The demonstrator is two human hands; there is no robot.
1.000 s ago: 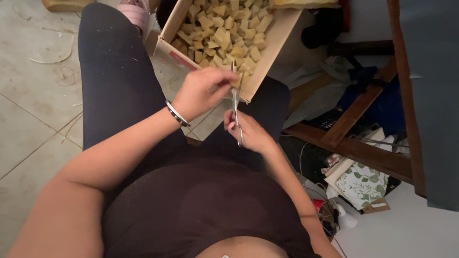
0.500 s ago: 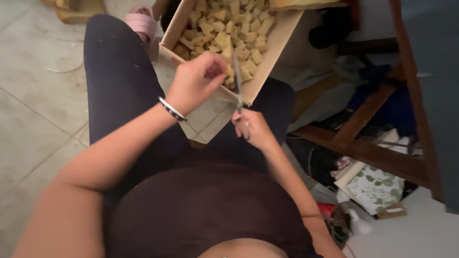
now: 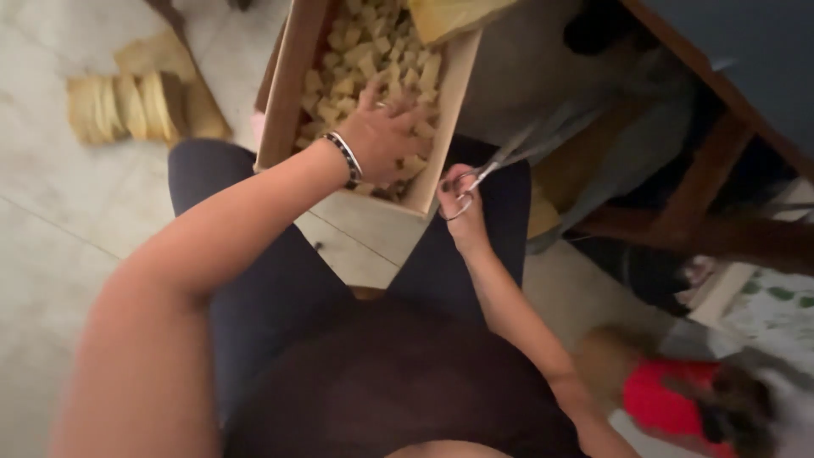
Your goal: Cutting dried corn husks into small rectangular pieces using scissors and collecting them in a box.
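Note:
A cardboard box (image 3: 287, 93) rests on my knees, filled with several small pale yellow cubes (image 3: 365, 51). My left hand (image 3: 386, 136), with a beaded bracelet on the wrist, reaches into the box and lies on the cubes near its front edge. My right hand (image 3: 462, 212) holds metal scissors (image 3: 496, 161) just right of the box, blades pointing up and to the right, away from the box. I am seated, in dark trousers and a dark top.
A row of pale yellow slabs (image 3: 136, 106) stands on the tiled floor at upper left. A wooden table frame (image 3: 704, 170) rises at right. A red and black object (image 3: 678, 399) and patterned packaging (image 3: 772, 314) lie at lower right.
My left hand has let go of the scissors' area and moved forward into the box. The scissors have swung out to the right. The view has tilted, so the slabs on the floor show.

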